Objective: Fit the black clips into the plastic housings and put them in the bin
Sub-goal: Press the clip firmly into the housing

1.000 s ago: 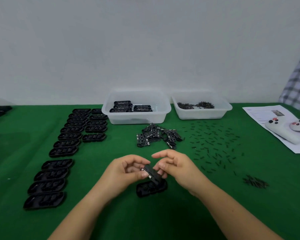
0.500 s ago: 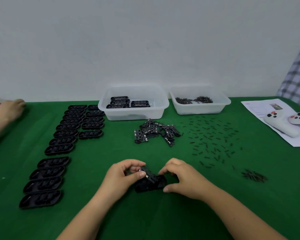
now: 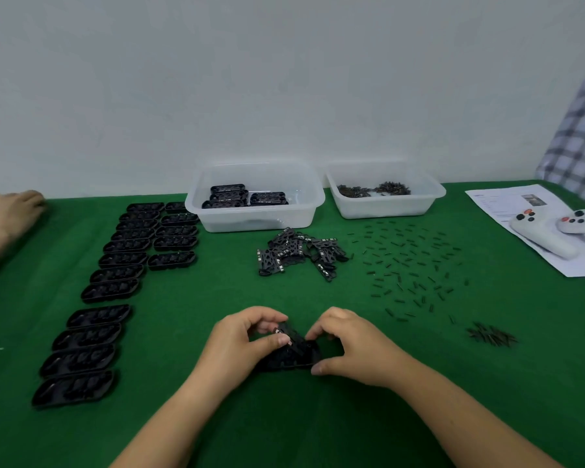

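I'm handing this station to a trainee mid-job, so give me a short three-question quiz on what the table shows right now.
1. True or false: the left clear plastic bin already holds black plastic housings.
2. Which hand pinches the flat black clip: A left hand, B right hand?
3. Fill in: the loose pile of black clips lies in front of the ___ bin.

Key: 1 true; 2 A; 3 left.

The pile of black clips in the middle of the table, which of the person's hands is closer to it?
Right, narrowly. The right hand sits below the pile of black clips, slightly to its right; the left hand sits lower left, a bit farther.
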